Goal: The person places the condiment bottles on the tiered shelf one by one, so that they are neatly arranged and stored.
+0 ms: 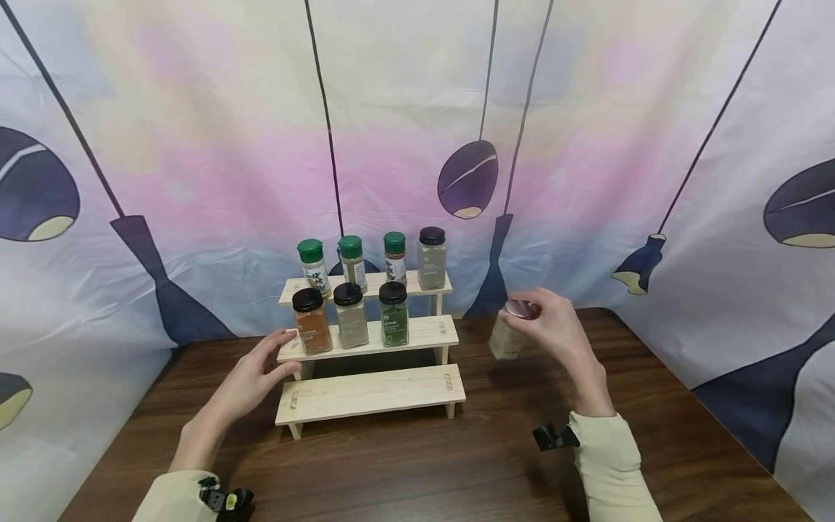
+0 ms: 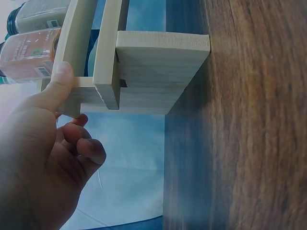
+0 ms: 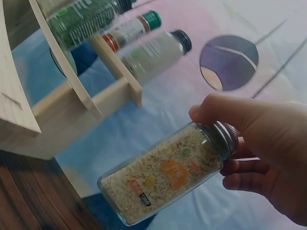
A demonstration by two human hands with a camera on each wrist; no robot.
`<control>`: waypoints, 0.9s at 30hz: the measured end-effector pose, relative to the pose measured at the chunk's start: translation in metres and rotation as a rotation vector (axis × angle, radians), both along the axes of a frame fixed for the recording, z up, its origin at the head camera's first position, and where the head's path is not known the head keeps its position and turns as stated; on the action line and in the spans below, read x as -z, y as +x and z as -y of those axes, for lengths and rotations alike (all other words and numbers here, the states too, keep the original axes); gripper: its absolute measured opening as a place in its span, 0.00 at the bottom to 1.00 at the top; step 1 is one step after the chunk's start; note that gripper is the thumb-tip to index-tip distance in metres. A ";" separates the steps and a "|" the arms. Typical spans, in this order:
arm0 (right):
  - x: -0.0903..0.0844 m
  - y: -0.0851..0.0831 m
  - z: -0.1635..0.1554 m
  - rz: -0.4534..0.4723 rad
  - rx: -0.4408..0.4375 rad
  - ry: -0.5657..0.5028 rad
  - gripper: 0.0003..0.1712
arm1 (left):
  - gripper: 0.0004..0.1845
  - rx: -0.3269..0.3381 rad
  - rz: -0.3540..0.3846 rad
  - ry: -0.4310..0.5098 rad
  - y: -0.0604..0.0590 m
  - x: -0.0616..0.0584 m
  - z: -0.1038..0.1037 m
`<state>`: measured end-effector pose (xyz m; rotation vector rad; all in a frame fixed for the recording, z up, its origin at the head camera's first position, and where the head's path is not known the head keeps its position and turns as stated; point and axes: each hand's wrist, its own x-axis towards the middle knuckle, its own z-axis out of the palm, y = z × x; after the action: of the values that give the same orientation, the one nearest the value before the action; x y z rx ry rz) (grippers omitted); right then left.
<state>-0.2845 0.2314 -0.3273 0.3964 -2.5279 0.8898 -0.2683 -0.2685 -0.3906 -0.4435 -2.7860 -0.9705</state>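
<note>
A three-tier pale wooden spice rack [image 1: 375, 395] stands on the table. At its left end, my left hand [image 1: 244, 388] grips the middle tier, the thumb [image 2: 61, 88] on the tier's edge and the fingers bent behind it. To the right of the rack my right hand [image 1: 557, 330] holds a glass spice jar [image 3: 163, 175] by its silver lid. Beige granules fill this jar, which hangs tilted; an orange mark is on its label. On the middle tier stand black-lidded jars of orange powder [image 1: 313, 330], greyish powder [image 1: 353, 326] and green flakes [image 1: 394, 322].
Green-capped bottles [image 1: 316, 270] and a black-lidded jar of greyish contents [image 1: 432, 261] line the top tier. The bottom tier is bare pale wood. Beneath everything is a dark brown wooden table [image 1: 404, 471], and a printed curtain [image 1: 391, 109] hangs close behind the rack.
</note>
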 end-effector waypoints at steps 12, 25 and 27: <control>-0.021 -0.002 0.030 -0.079 -0.063 0.003 0.22 | 0.38 0.002 0.002 0.003 0.000 0.001 0.000; -0.053 -0.008 0.067 -0.131 -0.127 0.098 0.22 | 0.37 -0.003 0.010 -0.003 0.000 -0.001 -0.001; -0.056 -0.010 0.073 -0.131 -0.140 0.112 0.22 | 0.37 -0.004 0.008 -0.005 -0.001 -0.001 -0.001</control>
<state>-0.2945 0.1582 -0.2718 0.6523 -2.4594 0.7474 -0.2691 -0.2672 -0.3901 -0.4362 -2.7959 -0.9670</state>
